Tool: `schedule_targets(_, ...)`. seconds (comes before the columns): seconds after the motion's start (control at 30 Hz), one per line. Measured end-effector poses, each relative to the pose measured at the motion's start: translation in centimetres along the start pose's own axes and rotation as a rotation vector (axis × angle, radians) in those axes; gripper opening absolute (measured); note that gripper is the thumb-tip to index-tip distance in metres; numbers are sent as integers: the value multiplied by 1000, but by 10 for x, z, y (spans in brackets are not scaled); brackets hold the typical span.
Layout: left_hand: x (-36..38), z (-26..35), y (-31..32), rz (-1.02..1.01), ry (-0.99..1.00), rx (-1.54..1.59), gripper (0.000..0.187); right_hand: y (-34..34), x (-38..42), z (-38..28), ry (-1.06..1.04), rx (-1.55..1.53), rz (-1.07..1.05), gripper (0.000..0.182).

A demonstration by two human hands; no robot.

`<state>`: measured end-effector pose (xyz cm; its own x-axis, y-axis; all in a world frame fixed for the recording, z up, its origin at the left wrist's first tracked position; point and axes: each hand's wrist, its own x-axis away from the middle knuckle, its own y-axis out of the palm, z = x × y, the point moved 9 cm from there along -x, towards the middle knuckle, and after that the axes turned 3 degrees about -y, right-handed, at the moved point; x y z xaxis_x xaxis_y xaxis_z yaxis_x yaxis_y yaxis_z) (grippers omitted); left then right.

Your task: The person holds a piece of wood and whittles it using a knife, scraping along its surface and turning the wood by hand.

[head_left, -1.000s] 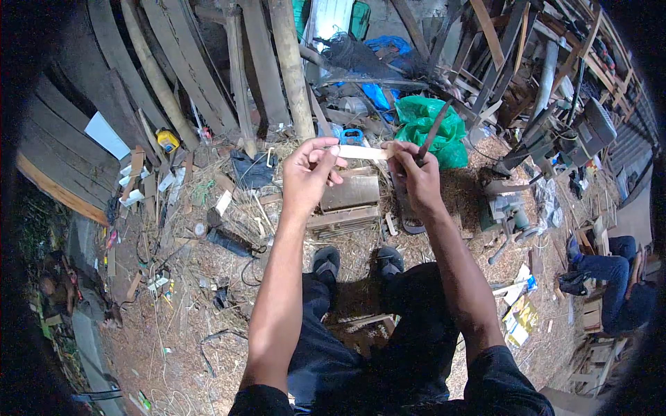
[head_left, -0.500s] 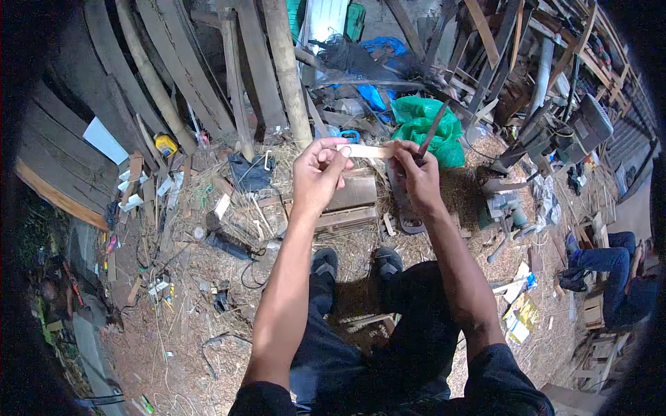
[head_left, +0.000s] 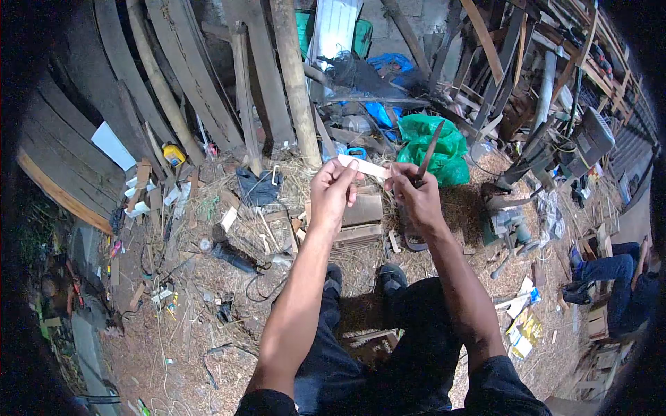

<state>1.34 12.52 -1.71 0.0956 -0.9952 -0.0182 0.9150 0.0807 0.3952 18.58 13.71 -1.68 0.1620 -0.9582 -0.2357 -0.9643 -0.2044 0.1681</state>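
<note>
Pinched between the thumb and fingers of my left hand is a short, pale strip of wood. Its right end reaches the fingertips of my right hand. That hand is closed round what looks like a knife, its long dark blade pointing up and slightly right; the handle is hidden in the fist. Both hands are held out at mid-view above the ground. Below them lies a wooden block among straw and shavings.
Boards and poles lean at the back left. A green plastic bag lies behind my right hand. A machine stands to the right, and a corded power tool lies left. Another person's legs show at far right.
The wood strip has turned so its right end tips lower, and its face now looks brighter. Both hands sit slightly lower in view, and the whole scene has shifted a little right and down.
</note>
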Motion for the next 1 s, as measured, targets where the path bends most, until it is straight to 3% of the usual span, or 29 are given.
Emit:
schedule_targets(0.47, -3, -5, -15, 29, -26, 23, 18, 13, 0, 3, 54, 5, -67, 32)
schedule_targets(1.0, 1, 7, -27, 82, 0, 43, 21, 12, 3, 8, 45, 44, -88, 29)
